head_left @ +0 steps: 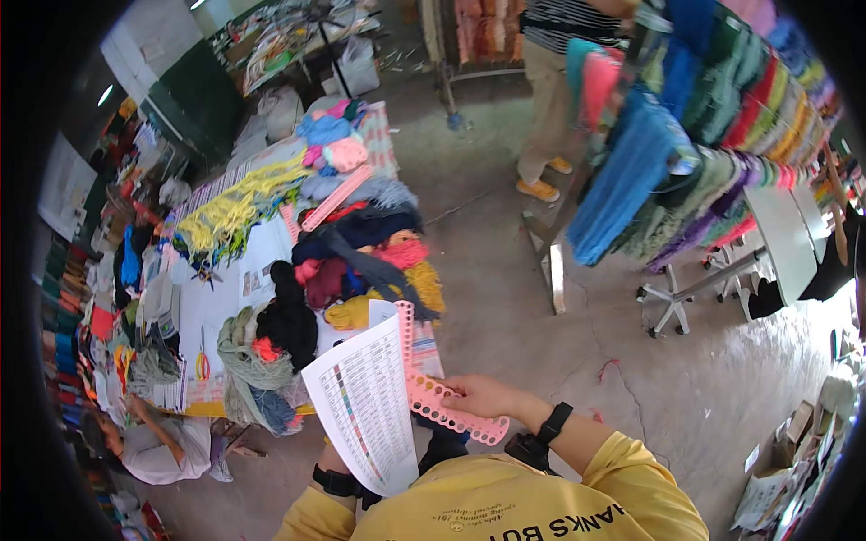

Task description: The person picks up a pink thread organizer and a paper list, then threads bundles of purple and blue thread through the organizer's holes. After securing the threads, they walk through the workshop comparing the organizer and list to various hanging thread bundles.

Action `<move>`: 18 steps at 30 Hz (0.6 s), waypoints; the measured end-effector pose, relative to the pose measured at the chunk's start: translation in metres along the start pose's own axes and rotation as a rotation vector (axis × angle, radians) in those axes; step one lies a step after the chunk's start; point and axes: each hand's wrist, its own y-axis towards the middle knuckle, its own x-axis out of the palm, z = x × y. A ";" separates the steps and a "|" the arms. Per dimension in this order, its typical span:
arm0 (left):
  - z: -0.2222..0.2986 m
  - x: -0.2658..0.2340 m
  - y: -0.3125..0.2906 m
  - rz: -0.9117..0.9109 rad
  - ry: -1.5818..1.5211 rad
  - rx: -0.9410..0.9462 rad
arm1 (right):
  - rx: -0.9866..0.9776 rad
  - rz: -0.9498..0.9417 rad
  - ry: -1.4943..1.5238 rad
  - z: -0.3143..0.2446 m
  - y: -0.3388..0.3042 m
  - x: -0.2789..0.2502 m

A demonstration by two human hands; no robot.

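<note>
A printed sheet (361, 410) with a table and a column of colour swatches stands tilted in front of me. My left hand (332, 460) comes up behind it and holds it up; its fingers are hidden by the paper. My right hand (483, 397) is closed on a pink strip (456, 415) with a row of round holes along its edges. Another upright length of pink holed strip (406, 329) shows beside the sheet's right edge; whether it is joined to the first I cannot tell.
The table (428, 347) ahead bears heaped yarn (356, 261), another pink strip (338, 197) and orange-handled scissors (202, 365). A rack of coloured skeins (622, 180) stands at right, with a person (550, 99) behind it. Another person (171, 446) is at the lower left. A wheeled chair (672, 302) is farther right.
</note>
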 end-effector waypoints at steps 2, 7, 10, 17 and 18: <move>0.012 0.041 0.018 -0.027 0.046 0.046 | -0.076 0.163 0.140 0.020 -0.048 -0.004; 0.066 0.134 0.055 -0.127 0.152 0.139 | -0.033 0.353 0.271 0.070 -0.167 -0.019; 0.103 0.190 0.089 -0.204 0.201 0.193 | 0.001 0.452 0.320 0.095 -0.240 -0.029; 0.225 0.326 0.111 -0.315 0.992 0.637 | 0.169 0.804 0.428 0.167 -0.388 -0.023; 0.246 0.352 0.111 -0.291 1.083 0.538 | 0.199 0.911 0.546 0.172 -0.408 -0.020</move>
